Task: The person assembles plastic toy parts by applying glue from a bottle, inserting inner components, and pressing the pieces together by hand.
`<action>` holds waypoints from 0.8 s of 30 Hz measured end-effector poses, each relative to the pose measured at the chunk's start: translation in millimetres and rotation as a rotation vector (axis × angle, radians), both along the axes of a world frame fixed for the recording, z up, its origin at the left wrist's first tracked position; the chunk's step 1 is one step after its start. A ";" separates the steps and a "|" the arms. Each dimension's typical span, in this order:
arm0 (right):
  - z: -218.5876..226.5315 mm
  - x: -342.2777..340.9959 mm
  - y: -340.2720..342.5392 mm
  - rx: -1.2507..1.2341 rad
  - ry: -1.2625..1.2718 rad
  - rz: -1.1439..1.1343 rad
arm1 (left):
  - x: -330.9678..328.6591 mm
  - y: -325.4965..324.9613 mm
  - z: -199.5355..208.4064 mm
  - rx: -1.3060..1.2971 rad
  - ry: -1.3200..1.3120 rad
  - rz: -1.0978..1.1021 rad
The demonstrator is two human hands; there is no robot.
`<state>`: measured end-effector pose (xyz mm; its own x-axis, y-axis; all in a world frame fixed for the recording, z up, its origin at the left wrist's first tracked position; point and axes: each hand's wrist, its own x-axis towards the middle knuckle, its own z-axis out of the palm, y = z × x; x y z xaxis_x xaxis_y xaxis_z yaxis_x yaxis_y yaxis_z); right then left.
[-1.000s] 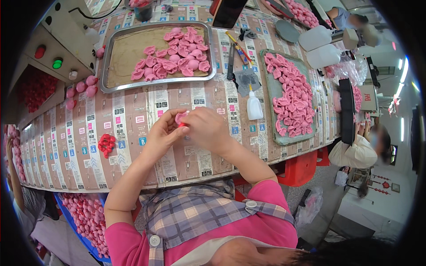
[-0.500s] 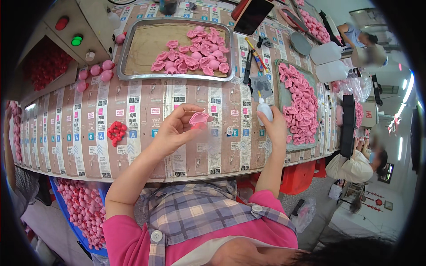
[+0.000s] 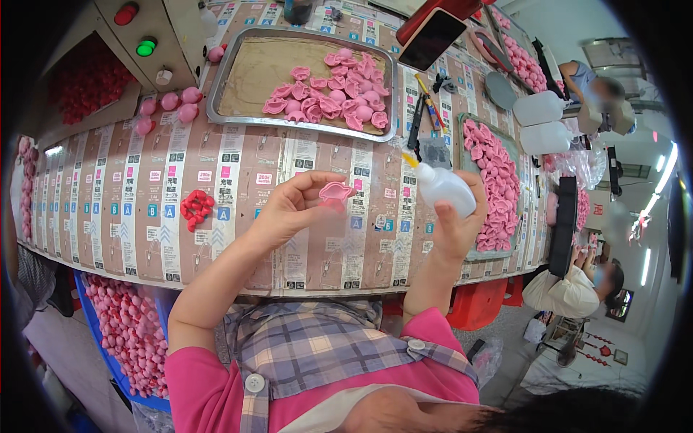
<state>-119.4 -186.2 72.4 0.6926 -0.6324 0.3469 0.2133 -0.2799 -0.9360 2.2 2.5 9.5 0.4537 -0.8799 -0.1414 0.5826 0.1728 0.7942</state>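
Note:
Between the thumb and fingers of my left hand [image 3: 292, 209] is a pink molded piece [image 3: 336, 191] with a wavy, flared rim, held over the middle of the table. My right hand [image 3: 462, 224] grips a white squeeze bottle [image 3: 442, 189] with a yellow nozzle tip, tilted so the nozzle points up and left. Bottle and piece are apart. To the left of my left hand lies a small cluster of red pieces [image 3: 197, 209]. Beyond my hands, a metal tray [image 3: 242, 130] carries more pink pieces and balls. Beside my right hand, a second tray [image 3: 468, 137] is heaped with similar pink pieces.
A machine [image 3: 170, 43] with red and green buttons stands at the far left, with several pink balls by it. Pens and a cutter [image 3: 416, 121] lie between the trays, near a propped phone [image 3: 433, 37]. A blue bin [image 3: 94, 317] of pink balls sits below the table.
My right hand has lifted the bottle nearer and tipped its nozzle leftward. The pink piece has turned slightly in my left hand. The whole view has shifted a little.

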 end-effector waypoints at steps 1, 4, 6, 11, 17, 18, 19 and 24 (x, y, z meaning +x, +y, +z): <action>1.4 4.2 7.1 0.005 -0.001 0.005 | 0.5 -0.1 -0.4 0.007 -0.020 0.004; 6.5 11.4 29.9 0.017 -0.153 -0.087 | 1.3 -0.7 3.5 0.015 -0.041 -0.020; -3.2 17.3 32.4 -0.043 -0.236 -0.082 | 1.3 0.2 3.1 0.021 -0.042 -0.038; -10.6 11.9 39.0 -0.110 -0.339 0.024 | -1.1 -0.7 1.3 -0.009 -0.072 -0.074; -21.7 6.5 41.8 -0.410 -0.218 0.084 | -1.9 -0.7 -0.1 -0.013 -0.087 -0.065; -21.5 6.5 41.7 -0.410 -0.217 0.083 | -1.5 -0.5 0.6 -0.014 -0.087 -0.066; -20.9 6.8 41.5 -0.452 -0.203 0.087 | -0.8 -0.1 1.2 -0.001 -0.055 -0.079; -14.1 5.5 37.7 -0.608 -0.081 0.146 | -1.9 0.0 0.6 -0.022 -0.060 -0.062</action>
<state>-113.8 -148.5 58.2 0.7135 -0.2060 0.6697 0.3533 -0.7196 -0.5977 0.4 2.5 10.1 0.4055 -0.9090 -0.0963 0.5445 0.1556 0.8242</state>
